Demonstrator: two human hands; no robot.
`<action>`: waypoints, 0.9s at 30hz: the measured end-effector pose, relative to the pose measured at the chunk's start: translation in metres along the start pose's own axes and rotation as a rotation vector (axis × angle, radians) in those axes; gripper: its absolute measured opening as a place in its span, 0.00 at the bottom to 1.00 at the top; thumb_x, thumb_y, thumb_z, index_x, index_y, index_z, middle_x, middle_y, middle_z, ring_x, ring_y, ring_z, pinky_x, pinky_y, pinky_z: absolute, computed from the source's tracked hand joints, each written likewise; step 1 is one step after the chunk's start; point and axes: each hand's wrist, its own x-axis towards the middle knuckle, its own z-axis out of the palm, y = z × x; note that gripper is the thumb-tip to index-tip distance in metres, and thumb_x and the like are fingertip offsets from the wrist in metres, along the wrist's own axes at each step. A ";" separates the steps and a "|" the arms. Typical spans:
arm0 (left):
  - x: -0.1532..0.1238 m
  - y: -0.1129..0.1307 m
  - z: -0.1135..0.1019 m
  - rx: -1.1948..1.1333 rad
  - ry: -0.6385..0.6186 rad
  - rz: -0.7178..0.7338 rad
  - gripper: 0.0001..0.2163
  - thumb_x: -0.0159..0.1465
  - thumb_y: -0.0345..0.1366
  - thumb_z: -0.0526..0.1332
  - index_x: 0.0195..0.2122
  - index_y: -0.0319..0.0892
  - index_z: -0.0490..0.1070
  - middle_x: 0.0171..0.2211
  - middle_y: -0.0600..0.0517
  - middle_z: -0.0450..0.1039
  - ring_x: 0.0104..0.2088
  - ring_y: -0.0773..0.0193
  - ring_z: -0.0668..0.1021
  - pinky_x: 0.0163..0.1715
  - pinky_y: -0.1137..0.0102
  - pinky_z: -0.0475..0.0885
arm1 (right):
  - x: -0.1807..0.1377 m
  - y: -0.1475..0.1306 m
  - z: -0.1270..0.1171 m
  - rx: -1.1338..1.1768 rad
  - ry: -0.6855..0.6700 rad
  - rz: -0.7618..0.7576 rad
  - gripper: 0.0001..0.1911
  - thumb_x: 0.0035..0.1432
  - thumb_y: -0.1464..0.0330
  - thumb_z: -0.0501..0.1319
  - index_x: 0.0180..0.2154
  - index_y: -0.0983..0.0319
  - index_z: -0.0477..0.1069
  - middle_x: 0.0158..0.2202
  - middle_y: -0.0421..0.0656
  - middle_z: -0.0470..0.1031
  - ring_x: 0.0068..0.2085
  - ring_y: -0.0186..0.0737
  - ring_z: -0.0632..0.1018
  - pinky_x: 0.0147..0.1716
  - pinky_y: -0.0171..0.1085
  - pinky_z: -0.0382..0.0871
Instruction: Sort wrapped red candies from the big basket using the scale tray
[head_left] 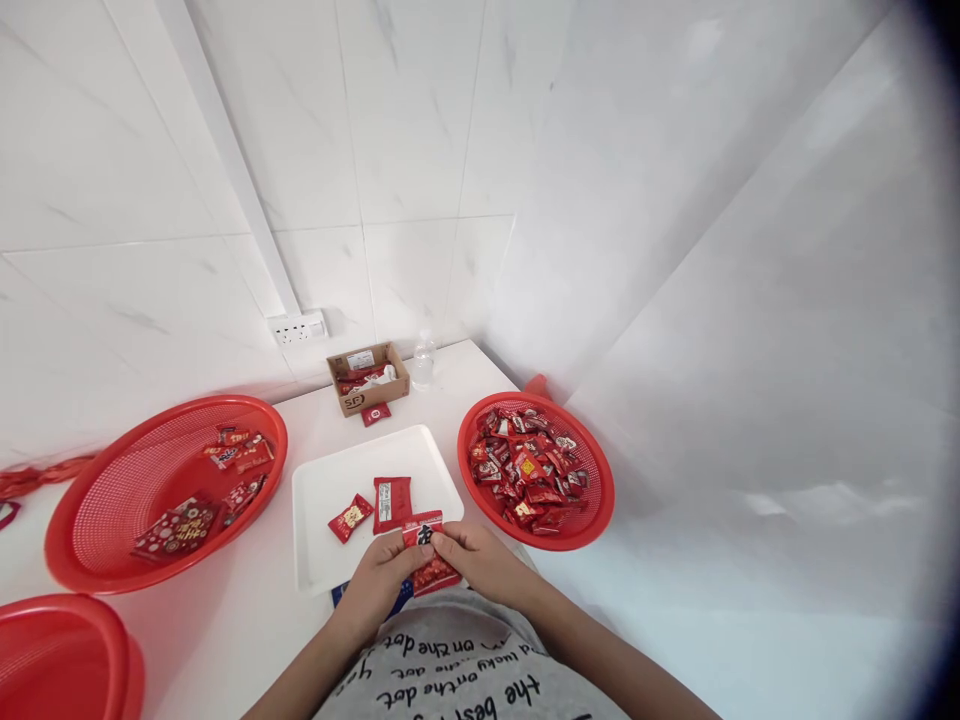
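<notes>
A red snack packet [435, 572] with dark lettering is held between both hands, close to my body at the near edge of the tray. My left hand [381, 577] grips its left side with the thumb on top. On the other side my right hand [478, 560] pinches it, and the two thumbs nearly meet. Beyond them lies a white tray [322, 500]. A larger red packet with a white label [392, 503] and a smaller red packet with a pale print [350, 518] rest in it.
Right of the tray stands a red basket [600, 500] full of small red packets. At left, another red basket [97, 510] holds several packets; a red tub [60, 650] sits nearer. A cardboard box [375, 396], a red packet [376, 413] and a clear bottle [424, 362] are at the back.
</notes>
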 end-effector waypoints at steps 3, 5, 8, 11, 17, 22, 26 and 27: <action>0.000 -0.001 -0.002 -0.043 -0.010 -0.020 0.12 0.52 0.40 0.62 0.31 0.36 0.74 0.28 0.49 0.76 0.31 0.59 0.76 0.34 0.67 0.68 | -0.003 -0.004 -0.001 -0.030 -0.011 0.012 0.20 0.58 0.57 0.49 0.26 0.65 0.66 0.21 0.36 0.60 0.24 0.31 0.61 0.23 0.30 0.55; 0.001 -0.002 -0.003 -0.024 -0.020 -0.017 0.11 0.53 0.40 0.61 0.30 0.36 0.74 0.26 0.49 0.75 0.30 0.60 0.76 0.34 0.67 0.68 | -0.004 -0.008 -0.002 -0.027 -0.026 -0.006 0.19 0.58 0.57 0.49 0.26 0.64 0.66 0.22 0.36 0.60 0.24 0.31 0.61 0.24 0.30 0.55; 0.001 -0.001 -0.003 0.095 -0.015 0.022 0.12 0.54 0.40 0.60 0.32 0.36 0.74 0.27 0.49 0.75 0.31 0.59 0.75 0.35 0.67 0.68 | -0.005 -0.014 -0.004 -0.024 -0.051 -0.037 0.18 0.59 0.58 0.49 0.27 0.64 0.66 0.24 0.37 0.62 0.26 0.31 0.62 0.26 0.30 0.57; 0.000 0.001 -0.002 0.217 -0.016 0.045 0.14 0.56 0.43 0.58 0.34 0.37 0.74 0.30 0.50 0.76 0.34 0.59 0.74 0.37 0.67 0.67 | -0.004 -0.014 -0.006 -0.046 -0.063 -0.028 0.17 0.59 0.59 0.49 0.27 0.64 0.66 0.24 0.37 0.62 0.26 0.31 0.62 0.27 0.31 0.57; -0.001 0.001 0.000 0.261 0.008 0.019 0.16 0.57 0.46 0.56 0.30 0.37 0.73 0.25 0.52 0.74 0.31 0.61 0.73 0.32 0.70 0.66 | -0.005 -0.010 -0.004 -0.072 -0.056 -0.044 0.16 0.59 0.61 0.50 0.25 0.64 0.63 0.22 0.35 0.57 0.25 0.30 0.59 0.25 0.30 0.54; 0.000 0.001 -0.001 0.272 0.007 0.060 0.16 0.57 0.46 0.55 0.27 0.37 0.71 0.24 0.53 0.73 0.28 0.63 0.71 0.29 0.72 0.65 | -0.006 -0.009 -0.003 0.008 -0.087 -0.030 0.16 0.58 0.59 0.51 0.28 0.65 0.66 0.24 0.36 0.60 0.26 0.30 0.61 0.26 0.30 0.57; 0.000 0.000 -0.001 0.280 0.000 0.079 0.16 0.58 0.46 0.55 0.26 0.37 0.69 0.24 0.53 0.71 0.27 0.65 0.70 0.28 0.73 0.64 | -0.007 -0.011 -0.003 0.054 -0.102 -0.004 0.17 0.56 0.57 0.53 0.32 0.65 0.69 0.27 0.39 0.66 0.29 0.32 0.65 0.29 0.31 0.61; 0.000 0.000 -0.001 0.286 -0.005 0.085 0.16 0.58 0.46 0.55 0.25 0.37 0.69 0.23 0.53 0.71 0.27 0.65 0.70 0.28 0.73 0.64 | -0.007 -0.012 -0.003 0.062 -0.107 -0.003 0.17 0.56 0.57 0.53 0.33 0.65 0.69 0.27 0.39 0.66 0.29 0.33 0.66 0.30 0.32 0.61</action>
